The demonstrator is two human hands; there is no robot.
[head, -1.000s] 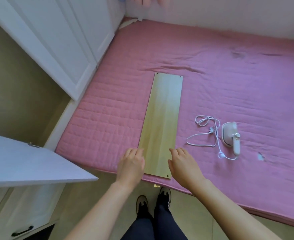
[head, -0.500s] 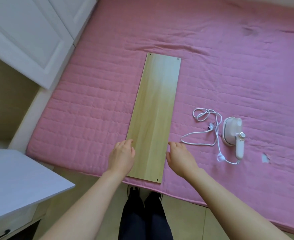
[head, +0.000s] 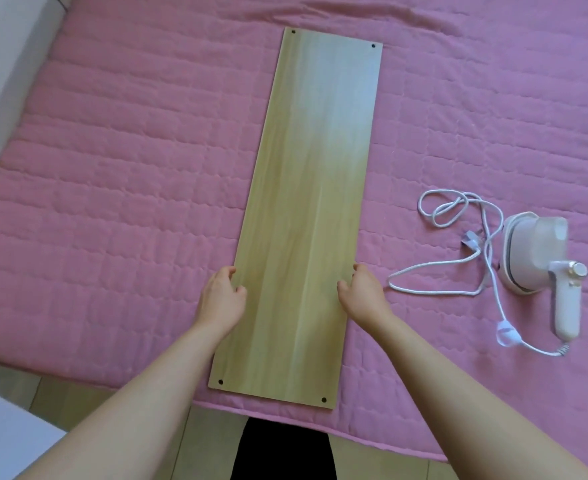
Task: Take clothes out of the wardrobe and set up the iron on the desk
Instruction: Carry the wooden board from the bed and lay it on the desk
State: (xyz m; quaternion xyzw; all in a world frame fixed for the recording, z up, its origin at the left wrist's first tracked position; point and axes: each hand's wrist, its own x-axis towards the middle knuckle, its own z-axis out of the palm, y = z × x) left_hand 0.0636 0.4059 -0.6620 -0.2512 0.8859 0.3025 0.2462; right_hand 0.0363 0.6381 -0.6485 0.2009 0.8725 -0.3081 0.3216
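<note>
With your left hand [head: 220, 299] and right hand [head: 363, 293] grasping the board [head: 311, 202] edges, an uneven lift could swing it into the iron [head: 541, 258] on the bed [head: 112, 185].

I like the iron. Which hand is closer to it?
The right hand, holding the board's right edge. The white iron lies on the pink bed on that same side; the left hand grips the opposite edge.

Board [head: 313, 202] pale wood-grain, smooth, faint sheen; quilt [head: 112, 168] pink stitched cloth, matt, puckered; at 3 o'clock, iron [head: 541, 261] glossy white plastic, metallic knob; cord [head: 458, 285] white, looks braided.
</note>
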